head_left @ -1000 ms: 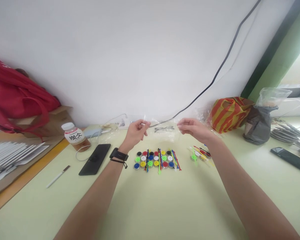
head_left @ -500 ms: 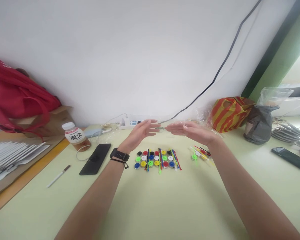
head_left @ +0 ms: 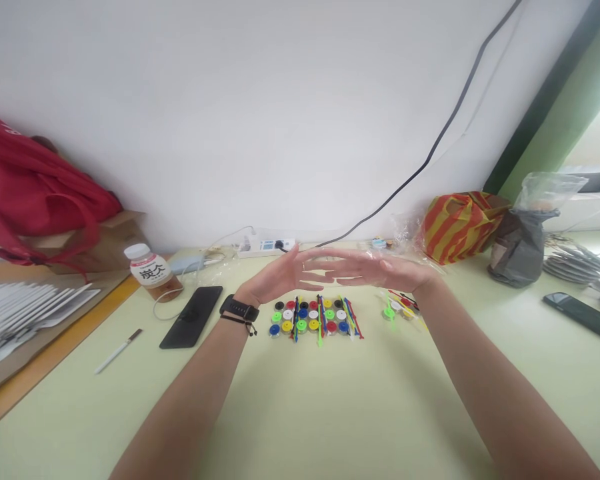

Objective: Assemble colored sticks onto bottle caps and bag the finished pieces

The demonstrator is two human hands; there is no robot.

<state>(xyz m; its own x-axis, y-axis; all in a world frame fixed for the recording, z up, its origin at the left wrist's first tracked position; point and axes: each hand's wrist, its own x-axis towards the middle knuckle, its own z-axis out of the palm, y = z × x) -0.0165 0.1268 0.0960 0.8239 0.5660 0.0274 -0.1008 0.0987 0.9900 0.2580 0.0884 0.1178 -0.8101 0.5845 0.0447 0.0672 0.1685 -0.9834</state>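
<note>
My left hand [head_left: 280,277] and my right hand [head_left: 380,270] hover side by side above the pale green table [head_left: 300,413], fingers stretched out flat and overlapping at the tips. Neither hand holds anything. Just below them lies a grid of coloured round caps [head_left: 310,319] with several coloured sticks [head_left: 350,319] laid across it. A smaller heap of caps and sticks [head_left: 400,308] lies under my right wrist. A black watch [head_left: 237,309] sits on my left wrist.
A black phone [head_left: 191,317], a drink bottle [head_left: 153,273] and a white pen [head_left: 116,351] lie to the left. A power strip [head_left: 265,248] sits by the wall. A striped bag [head_left: 457,225], a grey bag [head_left: 523,250] and another phone [head_left: 583,319] are on the right. A red bag [head_left: 35,193] rests on boxes at the far left.
My hands let go of a clear plastic bag they were pinching, opened flat and moved together until the fingertips overlap. The clear bag is no longer seen behind them.
</note>
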